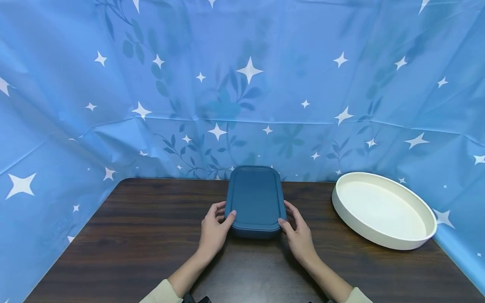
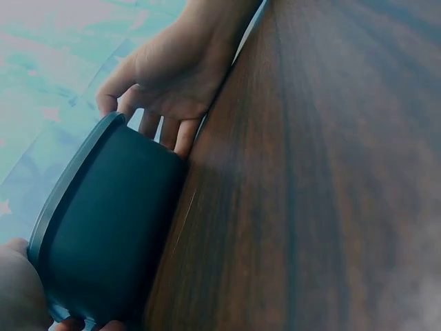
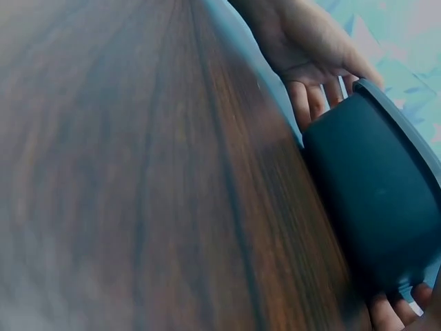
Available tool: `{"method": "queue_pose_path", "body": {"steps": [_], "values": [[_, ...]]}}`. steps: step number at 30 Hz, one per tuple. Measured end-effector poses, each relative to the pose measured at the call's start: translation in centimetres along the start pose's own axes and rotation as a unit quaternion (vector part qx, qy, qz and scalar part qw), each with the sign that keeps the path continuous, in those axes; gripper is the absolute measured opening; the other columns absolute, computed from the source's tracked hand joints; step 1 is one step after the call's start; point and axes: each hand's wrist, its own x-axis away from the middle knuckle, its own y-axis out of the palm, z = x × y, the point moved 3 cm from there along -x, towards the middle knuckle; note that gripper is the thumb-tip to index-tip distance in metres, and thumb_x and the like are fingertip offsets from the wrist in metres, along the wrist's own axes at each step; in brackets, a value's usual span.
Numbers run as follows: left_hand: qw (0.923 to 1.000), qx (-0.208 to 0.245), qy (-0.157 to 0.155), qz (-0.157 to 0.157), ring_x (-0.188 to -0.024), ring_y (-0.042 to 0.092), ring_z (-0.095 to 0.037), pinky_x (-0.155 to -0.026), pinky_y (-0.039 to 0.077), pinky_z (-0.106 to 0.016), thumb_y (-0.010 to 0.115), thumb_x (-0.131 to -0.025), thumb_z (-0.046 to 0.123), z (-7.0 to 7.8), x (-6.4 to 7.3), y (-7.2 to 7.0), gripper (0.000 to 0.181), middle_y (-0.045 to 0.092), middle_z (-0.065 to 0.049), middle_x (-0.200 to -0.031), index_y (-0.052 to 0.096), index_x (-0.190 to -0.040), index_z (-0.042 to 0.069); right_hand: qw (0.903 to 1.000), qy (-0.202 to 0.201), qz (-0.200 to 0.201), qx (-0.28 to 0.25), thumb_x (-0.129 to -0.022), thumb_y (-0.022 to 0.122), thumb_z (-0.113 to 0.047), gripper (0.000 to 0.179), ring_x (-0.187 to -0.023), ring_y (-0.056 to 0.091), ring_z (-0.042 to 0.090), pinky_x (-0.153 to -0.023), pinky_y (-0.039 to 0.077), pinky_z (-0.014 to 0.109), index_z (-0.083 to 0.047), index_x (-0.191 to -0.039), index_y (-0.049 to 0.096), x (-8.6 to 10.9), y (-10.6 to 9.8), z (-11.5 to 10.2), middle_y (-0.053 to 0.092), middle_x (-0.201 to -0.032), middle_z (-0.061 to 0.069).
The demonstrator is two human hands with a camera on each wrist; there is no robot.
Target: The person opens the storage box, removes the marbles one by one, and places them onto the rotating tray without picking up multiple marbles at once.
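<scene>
A dark blue rectangular lidded container (image 1: pixel 254 198) with rounded corners is at the middle of the table, its lid in place. My left hand (image 1: pixel 213 231) grips its left side near the front corner, thumb on the lid's edge and fingers along the wall. On the opposite side my right hand (image 1: pixel 300 236) holds it the same way. The left wrist view shows the container's smooth front wall (image 2: pixel 110 214) and overhanging rim, close against the tabletop. Whether its base touches the wood cannot be told.
A large round cream tray (image 1: pixel 382 206) with a raised rim stands at the table's right. The dark wood-grain table (image 1: pixel 159 235) backs onto a blue curtain (image 1: pixel 265 97) with white stars and leaf prints.
</scene>
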Motion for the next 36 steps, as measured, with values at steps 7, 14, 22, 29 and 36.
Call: {"method": "queue_pose_path", "body": {"steps": [7, 14, 22, 29, 36], "values": [[0.9994, -0.029, 0.009, -0.017, -0.113, 0.064, -0.026, -0.087, 0.056, -0.042, 0.067, -0.097, 0.036, 0.4, 0.2, 0.2, 0.054, 0.059, -0.011, -0.135, 0.05, -0.143, 0.014, 1.0, -0.007, -0.006, 0.001, -0.104, 0.055, -0.021, 0.054, -0.138, 0.051, 0.031, -0.097, 0.055, 0.033, -0.024, -0.155, 0.037, 0.2, -0.4, 0.2, 0.047, -0.154, 0.014], [0.988, -0.085, 0.098, -0.084, -0.152, 0.032, -0.031, -0.116, 0.033, -0.064, 0.07, -0.094, 0.038, 1.6, -0.2, -0.4, 0.066, 0.04, -0.007, -0.16, 0.044, -0.152, 0.017, 0.9989, -0.03, -0.034, 0.008, -0.098, 0.066, -0.032, 0.079, -0.154, 0.028, 0.035, -0.118, 0.034, 0.057, -0.021, -0.162, 0.022, 0.3, -0.1, 0.1, 0.025, -0.168, 0.012], [0.9289, -0.202, 0.225, -0.214, -0.159, 0.016, -0.026, -0.116, 0.033, -0.064, 0.07, -0.092, 0.052, 2.2, 0.0, -0.3, 0.068, 0.034, 0.0, -0.166, 0.049, -0.151, 0.025, 0.9959, -0.043, -0.067, -0.043, -0.088, 0.079, -0.018, 0.1, -0.154, 0.027, 0.037, -0.113, 0.038, 0.041, -0.014, -0.163, 0.013, 0.0, 0.1, 0.2, 0.018, -0.169, 0.015], [0.9036, -0.264, 0.251, -0.225, -0.158, 0.02, -0.025, -0.112, 0.044, -0.054, 0.067, -0.092, 0.052, 2.6, 0.2, -0.2, 0.06, 0.039, 0.001, -0.163, 0.055, -0.146, 0.028, 0.9951, -0.04, -0.072, -0.055, -0.085, 0.082, -0.016, 0.104, -0.154, 0.026, 0.035, -0.113, 0.038, 0.041, -0.017, -0.163, 0.013, -0.2, 0.0, 0.6, 0.018, -0.17, 0.014], [0.9006, -0.266, 0.256, -0.229, -0.158, 0.019, -0.025, -0.116, 0.039, -0.054, 0.064, -0.094, 0.052, 2.6, 0.1, -0.2, 0.059, 0.039, 0.001, -0.163, 0.054, -0.147, 0.026, 0.995, -0.042, -0.068, -0.059, -0.084, 0.082, -0.014, 0.105, -0.155, 0.025, 0.035, -0.112, 0.037, 0.044, -0.013, -0.163, 0.013, -0.4, -0.1, 0.6, 0.018, -0.169, 0.014]]}}
